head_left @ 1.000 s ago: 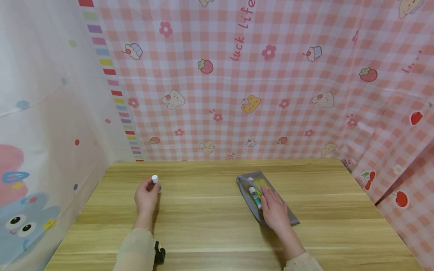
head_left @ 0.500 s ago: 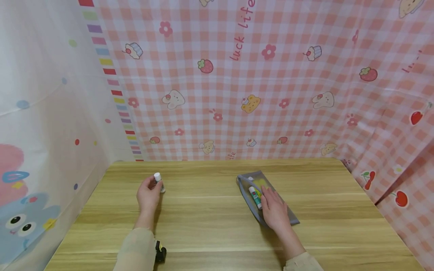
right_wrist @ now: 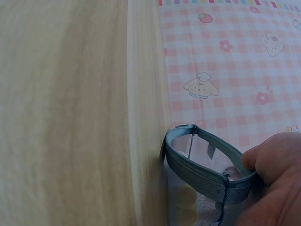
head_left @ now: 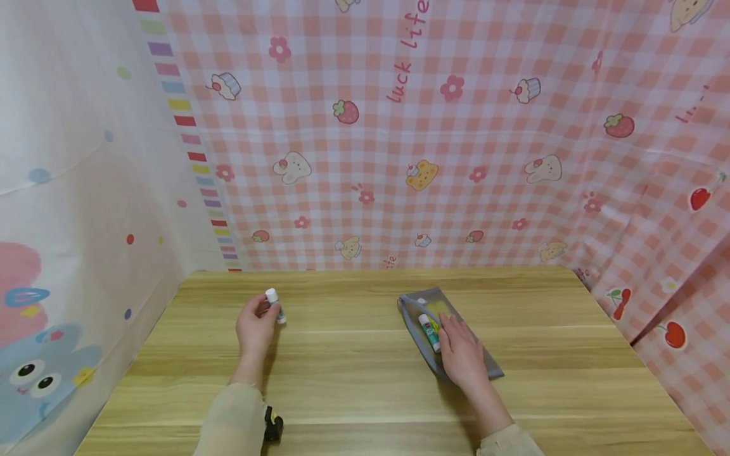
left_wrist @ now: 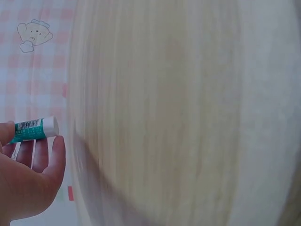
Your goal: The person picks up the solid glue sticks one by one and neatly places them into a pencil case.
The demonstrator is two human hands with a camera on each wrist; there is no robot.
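My left hand [head_left: 255,326] pinches a glue stick [head_left: 273,297] between thumb and fingers over the left part of the table. Its white end and green, barcoded label show in the left wrist view, where the glue stick [left_wrist: 35,129] lies sideways. On the right, my right hand [head_left: 463,354] grips the edge of a grey mesh zip pouch [head_left: 490,367]. The pouch's mouth gapes in the right wrist view, with its dark zip rim [right_wrist: 197,181] beside my thumb. A second green-and-white glue stick [head_left: 430,334] and something yellow [head_left: 440,309] show within the pouch's outline.
Both hands work over a wood-grain table [head_left: 342,380]. A pink checked curtain [head_left: 365,139] hangs behind it, and a white printed curtain [head_left: 85,190] on the left. A black camera mount [head_left: 274,425] sits at my left wrist.
My left hand has shifted slightly to the right with the glue stick still pinched. The right hand and pouch have stayed in place.
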